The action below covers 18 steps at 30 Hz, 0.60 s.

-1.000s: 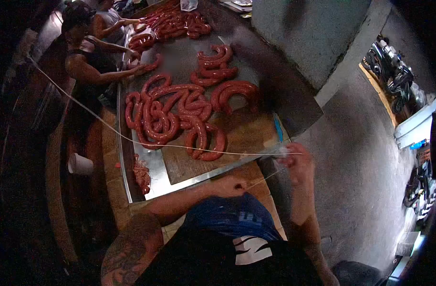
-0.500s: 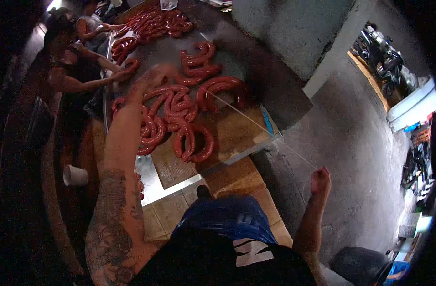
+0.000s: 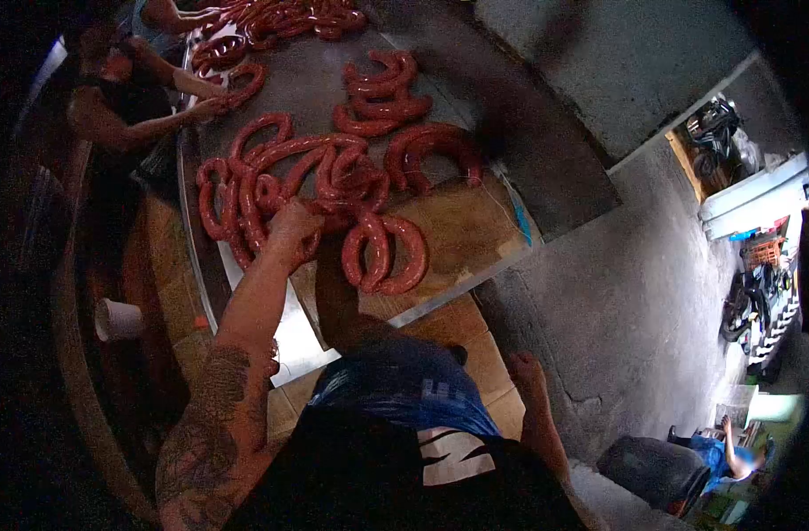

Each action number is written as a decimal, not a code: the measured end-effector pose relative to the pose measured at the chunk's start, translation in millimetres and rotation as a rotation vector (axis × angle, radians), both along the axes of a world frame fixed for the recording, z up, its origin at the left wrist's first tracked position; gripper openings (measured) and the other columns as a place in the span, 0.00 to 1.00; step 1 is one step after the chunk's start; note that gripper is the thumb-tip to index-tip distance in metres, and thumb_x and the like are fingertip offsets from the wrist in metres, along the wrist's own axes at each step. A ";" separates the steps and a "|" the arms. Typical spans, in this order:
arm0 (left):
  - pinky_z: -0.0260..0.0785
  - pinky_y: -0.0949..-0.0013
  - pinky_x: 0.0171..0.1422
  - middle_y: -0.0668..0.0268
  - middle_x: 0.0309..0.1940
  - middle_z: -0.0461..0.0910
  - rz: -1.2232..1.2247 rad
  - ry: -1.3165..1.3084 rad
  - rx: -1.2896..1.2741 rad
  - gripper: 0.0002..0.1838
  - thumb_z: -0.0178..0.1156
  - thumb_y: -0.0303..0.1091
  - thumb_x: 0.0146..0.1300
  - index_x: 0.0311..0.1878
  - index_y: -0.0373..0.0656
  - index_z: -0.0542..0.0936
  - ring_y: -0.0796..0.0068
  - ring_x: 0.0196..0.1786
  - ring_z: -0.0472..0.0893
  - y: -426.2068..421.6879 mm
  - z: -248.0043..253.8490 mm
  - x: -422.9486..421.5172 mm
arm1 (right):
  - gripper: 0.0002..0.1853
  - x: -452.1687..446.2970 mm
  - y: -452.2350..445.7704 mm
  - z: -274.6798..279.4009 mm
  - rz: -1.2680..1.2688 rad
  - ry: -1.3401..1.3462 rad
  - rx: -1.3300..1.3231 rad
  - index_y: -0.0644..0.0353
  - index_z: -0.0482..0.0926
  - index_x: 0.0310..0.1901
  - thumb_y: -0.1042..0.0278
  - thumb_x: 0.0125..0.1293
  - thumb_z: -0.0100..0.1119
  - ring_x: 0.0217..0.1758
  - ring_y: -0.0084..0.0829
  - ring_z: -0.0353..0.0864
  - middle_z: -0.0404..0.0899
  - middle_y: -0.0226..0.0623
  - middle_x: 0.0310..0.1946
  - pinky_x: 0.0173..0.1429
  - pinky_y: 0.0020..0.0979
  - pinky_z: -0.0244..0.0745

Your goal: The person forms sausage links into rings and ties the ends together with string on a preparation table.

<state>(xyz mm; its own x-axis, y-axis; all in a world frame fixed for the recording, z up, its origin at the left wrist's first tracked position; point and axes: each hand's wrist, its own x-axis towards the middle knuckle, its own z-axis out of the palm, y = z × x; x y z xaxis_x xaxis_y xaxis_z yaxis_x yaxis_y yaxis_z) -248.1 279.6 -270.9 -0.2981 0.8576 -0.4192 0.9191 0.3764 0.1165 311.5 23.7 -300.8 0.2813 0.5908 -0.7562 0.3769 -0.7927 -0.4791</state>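
Red, glossy sausages lie in coils on the work table. My left hand (image 3: 291, 228) is at the near side of the large heap of sausages (image 3: 289, 159), its fingers closed around a sausage loop, partly hidden by the hand. Just right of it, a separate sausage ring (image 3: 409, 265) lies on the board. My right hand (image 3: 527, 370) is closed in a fist beside my body, off the table's near corner. A thin pale string (image 3: 497, 196) shows faintly near the curved sausages (image 3: 435, 155); its run to my right fist is too faint to see.
Across the table's left edge, a co-worker's hands (image 3: 214, 102) hold a sausage loop; another person works farther back by a big sausage pile (image 3: 289, 19). A blue strip (image 3: 522, 226) lies by the board edge. A white cup (image 3: 119, 319) stands left; a dark chair (image 3: 652, 469) is at lower right.
My left hand has drawn back toward me, onto the near sausages. My right hand has come in from the right, closer to my body, and the string no longer stretches taut to it.
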 end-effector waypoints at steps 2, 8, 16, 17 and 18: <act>0.71 0.58 0.53 0.52 0.48 0.80 -0.163 -0.110 0.214 0.29 0.57 0.55 0.59 0.52 0.39 0.79 0.54 0.49 0.79 -8.6 -28.7 5.9 | 0.24 -31.5 33.9 -38.1 0.077 0.365 0.048 0.65 0.75 0.52 0.51 0.66 0.55 0.45 0.28 0.79 0.79 0.36 0.45 0.44 0.31 0.75; 0.73 0.63 0.42 0.57 0.38 0.80 0.296 -1.479 0.028 0.23 0.57 0.48 0.64 0.55 0.41 0.73 0.65 0.38 0.79 -50.0 -18.2 15.3 | 0.35 -229.6 154.7 35.2 0.348 0.585 0.173 0.62 0.76 0.54 0.33 0.66 0.44 0.52 0.36 0.77 0.77 0.42 0.53 0.55 0.36 0.70; 0.69 0.63 0.54 0.52 0.49 0.75 -0.270 -1.036 0.342 0.30 0.46 0.53 0.70 0.66 0.43 0.61 0.60 0.50 0.77 -185.2 74.0 59.8 | 0.23 -389.8 216.1 112.0 0.306 1.103 -0.121 0.63 0.76 0.48 0.48 0.67 0.53 0.33 0.34 0.79 0.80 0.38 0.33 0.41 0.31 0.76; 0.68 0.61 0.56 0.50 0.49 0.75 -0.246 -1.034 0.347 0.30 0.47 0.53 0.70 0.66 0.42 0.60 0.58 0.51 0.77 -198.4 70.3 60.4 | 0.19 -393.1 214.0 137.1 0.338 1.079 -0.044 0.63 0.76 0.46 0.54 0.66 0.56 0.30 0.31 0.78 0.79 0.36 0.30 0.38 0.30 0.76; 0.66 0.60 0.57 0.49 0.50 0.75 -0.222 -1.031 0.354 0.31 0.47 0.53 0.70 0.67 0.42 0.60 0.56 0.52 0.77 -205.2 69.0 59.5 | 0.15 -394.1 215.9 148.8 0.374 1.056 0.033 0.63 0.76 0.43 0.59 0.65 0.58 0.27 0.29 0.76 0.77 0.34 0.27 0.35 0.30 0.76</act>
